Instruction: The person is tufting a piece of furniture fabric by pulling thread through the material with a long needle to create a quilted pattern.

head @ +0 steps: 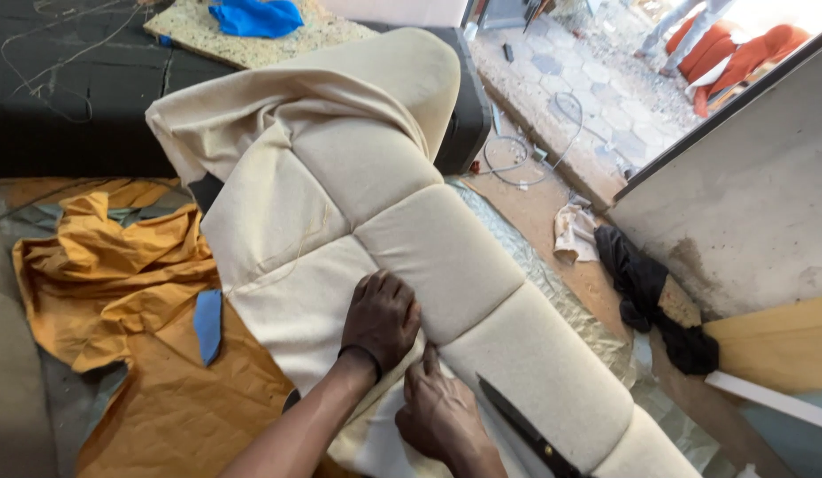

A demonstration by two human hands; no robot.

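A long cream upholstered cushion piece (446, 257), split into padded sections by seams, lies diagonally in front of me with loose cream fabric (269, 212) hanging off its left side. My left hand (382, 320) presses knuckles-down on the fabric beside a padded section. My right hand (440, 418) lies just below it, fingers pointing up into the seam, touching the cream fabric. A black pair of scissors (522, 429) rests on the cushion just right of my right hand.
Crumpled orange fabric (119, 274) with a blue scrap (208, 324) covers the floor at left. A dark sofa body (75, 88) stands behind, topped by foam and blue cloth (254, 16). Black cloth (645, 288), a white rag (574, 232) and a cable (526, 159) lie at right.
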